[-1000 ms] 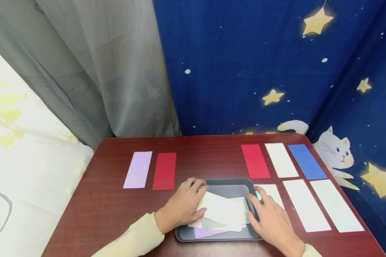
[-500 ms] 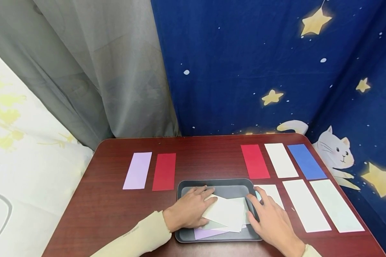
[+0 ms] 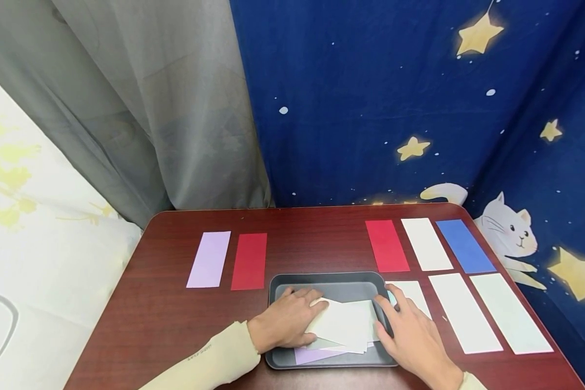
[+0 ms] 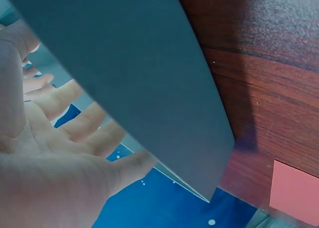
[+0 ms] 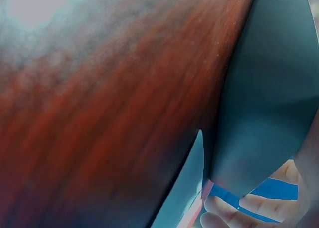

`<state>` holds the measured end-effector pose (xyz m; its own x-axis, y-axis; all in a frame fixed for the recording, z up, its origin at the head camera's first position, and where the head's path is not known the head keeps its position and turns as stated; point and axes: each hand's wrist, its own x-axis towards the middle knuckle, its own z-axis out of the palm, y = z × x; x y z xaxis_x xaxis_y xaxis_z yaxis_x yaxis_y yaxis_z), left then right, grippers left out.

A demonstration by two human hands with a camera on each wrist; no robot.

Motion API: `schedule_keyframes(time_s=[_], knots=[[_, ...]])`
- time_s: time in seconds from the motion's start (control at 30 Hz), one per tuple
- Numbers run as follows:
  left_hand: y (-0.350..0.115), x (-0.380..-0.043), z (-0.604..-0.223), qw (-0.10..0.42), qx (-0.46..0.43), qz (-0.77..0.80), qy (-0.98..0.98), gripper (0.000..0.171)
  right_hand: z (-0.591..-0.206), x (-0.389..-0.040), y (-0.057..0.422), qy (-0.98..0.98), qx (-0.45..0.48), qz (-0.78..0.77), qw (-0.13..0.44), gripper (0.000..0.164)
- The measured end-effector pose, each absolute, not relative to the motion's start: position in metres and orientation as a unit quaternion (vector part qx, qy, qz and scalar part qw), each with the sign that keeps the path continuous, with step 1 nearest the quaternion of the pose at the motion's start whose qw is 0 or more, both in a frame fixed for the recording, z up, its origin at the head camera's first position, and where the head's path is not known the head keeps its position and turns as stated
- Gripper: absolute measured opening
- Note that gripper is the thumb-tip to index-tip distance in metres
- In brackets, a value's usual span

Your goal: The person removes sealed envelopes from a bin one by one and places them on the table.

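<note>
A grey tray (image 3: 329,279) at the table's near middle holds a loose stack of paper cards: white cards (image 3: 341,323) on top, part of a lilac card (image 3: 312,356) below. My left hand (image 3: 288,319) reaches over the tray's left rim, fingers extended, thumb and fingertips on the stack's left edge. In the left wrist view its fingers show beyond the tray's outer wall (image 4: 129,63). My right hand (image 3: 411,333) holds the tray's right rim, thumb and index finger inside, other fingers outside. Beside it, a pale mint card (image 3: 391,297) shows partly; the hand hides the rest.
Right of the tray, a red card (image 3: 387,245), a white card (image 3: 426,244) and a blue card (image 3: 465,245) form the back row, with more pale cards (image 3: 465,312) before them. At left lie a lilac card (image 3: 208,260) and a red card (image 3: 249,261).
My left hand has shifted right, from the tray's left rim further in over the cards, and its fingers have lowered. The right hand has stayed in place.
</note>
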<state>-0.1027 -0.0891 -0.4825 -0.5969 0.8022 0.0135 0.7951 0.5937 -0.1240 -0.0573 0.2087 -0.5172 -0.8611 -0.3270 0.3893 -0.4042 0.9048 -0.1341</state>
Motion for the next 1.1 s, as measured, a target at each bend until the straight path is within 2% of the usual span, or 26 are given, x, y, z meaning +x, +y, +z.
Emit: schedule_keyframes(time_s=[0.2, 0.53, 1.1], knots=[[-0.090, -0.104, -0.479, 0.045, -0.450, 0.047, -0.891, 0.068, -0.518, -0.057, 0.209, -0.960, 0.188, 0.104, 0.179, 0.046], [-0.096, -0.107, -0.471, 0.024, -0.437, 0.008, -0.899, 0.070, -0.518, -0.058, 0.209, -0.958, 0.193, 0.102, 0.184, 0.046], [-0.116, -0.120, -0.458, 0.050, -0.380, -0.027, -0.923, 0.074, -0.515, -0.058, 0.208, -0.960, 0.192, 0.094, 0.179, 0.047]])
